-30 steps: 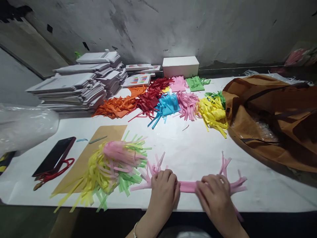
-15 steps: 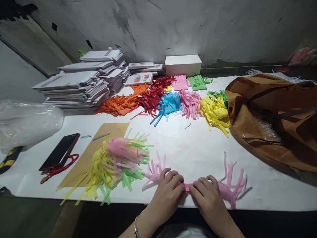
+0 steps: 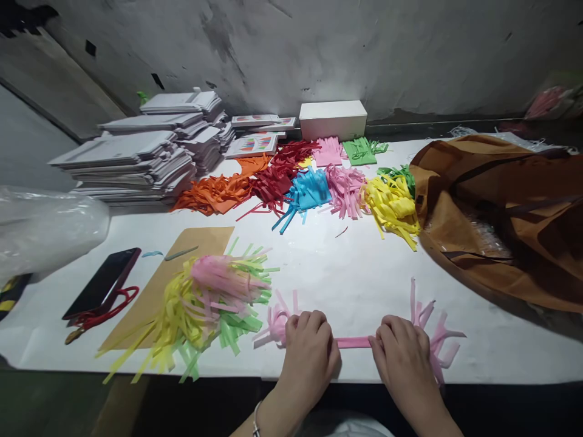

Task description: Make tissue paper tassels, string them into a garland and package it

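Note:
A pink fringed tissue-paper tassel (image 3: 354, 343) lies along the front edge of the white table, its middle drawn into a narrow flat band. My left hand (image 3: 312, 343) is closed over the band's left side, and my right hand (image 3: 398, 346) grips its right side. Loose pink strips fan out beyond both hands. The fingertips are partly hidden under the knuckles. Left of my left hand rests a heap of finished-looking tassels (image 3: 182, 303) in yellow, pink and light green, partly over a brown paper sheet (image 3: 136, 325).
Along the back lie fringed paper bundles in orange (image 3: 212, 194), dark red, blue (image 3: 314, 188), pink and yellow (image 3: 394, 206). Stacks of white packets (image 3: 132, 149) and a white box (image 3: 333, 120) stand behind. A brown bag (image 3: 501, 218) fills the right; a phone (image 3: 102, 282) and clear plastic (image 3: 50, 227) are left.
My hands have moved apart, the right one further to the right, so a longer stretch of the pink band shows between them. The view has shifted slightly.

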`<state>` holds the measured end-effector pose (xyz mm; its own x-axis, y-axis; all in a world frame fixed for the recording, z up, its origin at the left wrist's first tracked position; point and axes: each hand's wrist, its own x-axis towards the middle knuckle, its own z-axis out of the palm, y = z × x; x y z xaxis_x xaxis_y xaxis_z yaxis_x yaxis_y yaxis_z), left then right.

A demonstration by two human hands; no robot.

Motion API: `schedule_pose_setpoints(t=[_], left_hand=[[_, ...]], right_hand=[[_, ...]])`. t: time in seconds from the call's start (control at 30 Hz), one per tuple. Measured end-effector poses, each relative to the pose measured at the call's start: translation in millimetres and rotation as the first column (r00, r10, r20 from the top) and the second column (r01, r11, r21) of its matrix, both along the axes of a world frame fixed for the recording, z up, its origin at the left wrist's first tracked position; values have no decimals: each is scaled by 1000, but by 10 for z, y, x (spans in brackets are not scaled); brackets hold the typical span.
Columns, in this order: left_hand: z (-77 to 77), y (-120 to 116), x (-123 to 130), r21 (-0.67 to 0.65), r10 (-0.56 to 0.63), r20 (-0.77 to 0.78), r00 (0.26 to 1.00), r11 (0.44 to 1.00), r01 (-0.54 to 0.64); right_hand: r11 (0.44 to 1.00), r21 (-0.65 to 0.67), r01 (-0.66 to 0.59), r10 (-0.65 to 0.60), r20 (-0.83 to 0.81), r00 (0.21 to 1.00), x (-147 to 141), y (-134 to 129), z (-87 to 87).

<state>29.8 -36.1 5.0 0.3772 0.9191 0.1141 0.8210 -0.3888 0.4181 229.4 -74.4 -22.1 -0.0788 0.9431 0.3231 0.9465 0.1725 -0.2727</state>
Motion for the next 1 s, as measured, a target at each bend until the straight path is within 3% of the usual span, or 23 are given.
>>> schedule_pose_setpoints(t=[0.1,0.2,0.27,0.47,0.67,0.87,1.0], left_hand=[[-27,33,-18,77,-93,38,995,993,90],[-57,42,-84,108,-264,68,962,961,256],[-73,35,-126,85,-338,58,939,939,333],[-119,8,-165,72,-406,74,911,913,401],[-171,5,-91,134,-318,121,940,944,302],[-78,-43,10,34,-121,60,991,992,119],[-51,-16,58,45,-63,-35,997,997,64]], right_hand=[[998,65,-26,28,-36,999,-36,-2,64],[958,142,-249,264,-102,959,-95,-22,118],[931,136,-338,357,-151,922,-130,-30,136],[934,74,-349,356,-231,905,-139,-35,81],[943,106,-316,330,-168,929,-184,-27,-38],[992,25,-123,126,-218,968,-173,-39,-7],[1000,9,-25,26,-272,962,-197,-53,-2]])
